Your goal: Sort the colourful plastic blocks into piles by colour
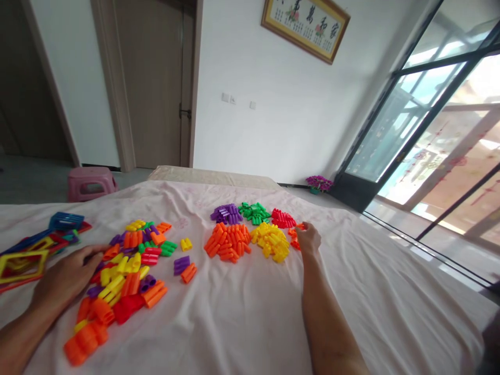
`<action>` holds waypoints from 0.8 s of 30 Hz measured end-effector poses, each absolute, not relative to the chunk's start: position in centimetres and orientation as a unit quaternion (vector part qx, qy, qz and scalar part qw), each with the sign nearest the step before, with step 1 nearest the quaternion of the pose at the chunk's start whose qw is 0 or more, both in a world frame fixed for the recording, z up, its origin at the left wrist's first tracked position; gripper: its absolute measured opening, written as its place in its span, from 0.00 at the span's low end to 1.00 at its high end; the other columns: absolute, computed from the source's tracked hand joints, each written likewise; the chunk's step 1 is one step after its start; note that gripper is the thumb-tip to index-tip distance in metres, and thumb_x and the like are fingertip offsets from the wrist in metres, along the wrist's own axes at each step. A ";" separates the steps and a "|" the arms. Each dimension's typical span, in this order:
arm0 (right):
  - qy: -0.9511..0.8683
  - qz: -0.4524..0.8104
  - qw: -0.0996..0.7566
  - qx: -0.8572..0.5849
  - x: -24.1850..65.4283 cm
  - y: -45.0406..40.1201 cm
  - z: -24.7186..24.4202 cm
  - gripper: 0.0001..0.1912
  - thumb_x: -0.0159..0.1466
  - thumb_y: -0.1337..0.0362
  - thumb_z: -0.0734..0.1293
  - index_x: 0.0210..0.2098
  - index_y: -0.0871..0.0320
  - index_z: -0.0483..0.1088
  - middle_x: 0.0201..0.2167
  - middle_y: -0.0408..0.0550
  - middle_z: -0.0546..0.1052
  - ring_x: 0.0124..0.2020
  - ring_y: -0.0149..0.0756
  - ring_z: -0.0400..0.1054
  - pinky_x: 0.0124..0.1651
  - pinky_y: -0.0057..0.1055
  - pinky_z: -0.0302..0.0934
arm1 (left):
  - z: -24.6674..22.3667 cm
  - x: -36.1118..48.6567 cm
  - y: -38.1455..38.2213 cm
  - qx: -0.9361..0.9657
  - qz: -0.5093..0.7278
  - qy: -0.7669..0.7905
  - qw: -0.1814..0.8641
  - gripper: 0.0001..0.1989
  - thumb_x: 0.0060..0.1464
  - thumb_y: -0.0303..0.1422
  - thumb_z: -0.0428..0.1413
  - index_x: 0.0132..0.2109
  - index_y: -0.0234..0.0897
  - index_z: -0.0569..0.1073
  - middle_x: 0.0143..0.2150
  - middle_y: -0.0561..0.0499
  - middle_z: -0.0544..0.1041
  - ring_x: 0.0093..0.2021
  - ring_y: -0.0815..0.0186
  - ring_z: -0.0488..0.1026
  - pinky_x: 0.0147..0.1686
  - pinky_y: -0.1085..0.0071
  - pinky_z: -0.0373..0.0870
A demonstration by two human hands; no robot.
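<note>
My left hand is at the left edge of a mixed heap of plastic pieces, its fingertips closed on an orange piece. Far to the right, my right hand pinches an orange piece above a few orange ones. Beside it lie sorted piles: red, yellow, green, purple and a larger orange pile. Between heap and piles are loose yellow, purple and orange pieces.
Coloured frame-like shapes lie at the far left of the cloth-covered surface. Beyond it stand a pink stool, a door and a pot of purple flowers. A glass door is on the right.
</note>
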State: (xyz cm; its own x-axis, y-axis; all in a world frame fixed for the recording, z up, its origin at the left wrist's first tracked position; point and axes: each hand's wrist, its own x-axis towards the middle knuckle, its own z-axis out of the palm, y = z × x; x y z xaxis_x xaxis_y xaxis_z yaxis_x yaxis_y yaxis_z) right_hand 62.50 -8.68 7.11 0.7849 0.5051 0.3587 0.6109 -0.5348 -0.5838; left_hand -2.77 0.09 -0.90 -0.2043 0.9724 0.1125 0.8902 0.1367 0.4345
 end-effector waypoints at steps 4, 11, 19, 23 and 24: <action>-0.313 -0.078 0.320 -0.891 63.4 -9.4 6.3 0.27 0.61 0.60 0.63 0.58 0.62 0.72 0.53 0.65 0.75 0.54 0.53 0.70 0.55 0.42 0.62 | -0.3 -2.4 -0.5 0.634 0.227 0.729 0.123 0.20 0.61 0.43 0.47 0.53 0.48 0.76 0.53 0.51 0.80 0.48 0.56 0.75 0.45 0.65 0.69; -0.276 -0.115 0.318 -0.899 63.6 -9.3 5.9 0.25 0.61 0.60 0.63 0.57 0.54 0.73 0.57 0.59 0.72 0.51 0.53 0.72 0.50 0.45 0.65 | 1.1 -1.3 -1.6 0.634 0.257 0.720 0.115 0.20 0.61 0.41 0.47 0.53 0.44 0.78 0.53 0.49 0.80 0.50 0.57 0.75 0.47 0.66 0.69; -0.526 -0.091 0.465 -0.706 52.6 -6.2 10.4 0.17 0.64 0.60 0.62 0.46 0.60 0.77 0.44 0.53 0.79 0.40 0.39 0.73 0.48 0.34 0.65 | 1.3 -1.0 -1.9 0.635 0.259 0.721 0.099 0.21 0.61 0.40 0.46 0.53 0.44 0.78 0.53 0.50 0.80 0.50 0.57 0.76 0.45 0.67 0.69; -0.712 0.007 0.397 -0.579 43.9 -6.8 10.3 0.12 0.66 0.63 0.63 0.44 0.55 0.78 0.42 0.50 0.80 0.40 0.38 0.73 0.46 0.32 0.66 | 1.1 -1.1 -1.8 0.635 0.256 0.723 0.095 0.20 0.61 0.40 0.46 0.53 0.45 0.78 0.53 0.50 0.80 0.50 0.57 0.76 0.45 0.67 0.69; -0.752 0.030 0.368 -0.547 42.0 -7.3 9.9 0.11 0.66 0.64 0.64 0.44 0.54 0.78 0.41 0.49 0.80 0.41 0.37 0.73 0.46 0.32 0.66 | 1.1 -1.1 -1.8 0.634 0.256 0.723 0.096 0.20 0.61 0.41 0.46 0.53 0.45 0.78 0.52 0.51 0.80 0.50 0.57 0.76 0.44 0.68 0.69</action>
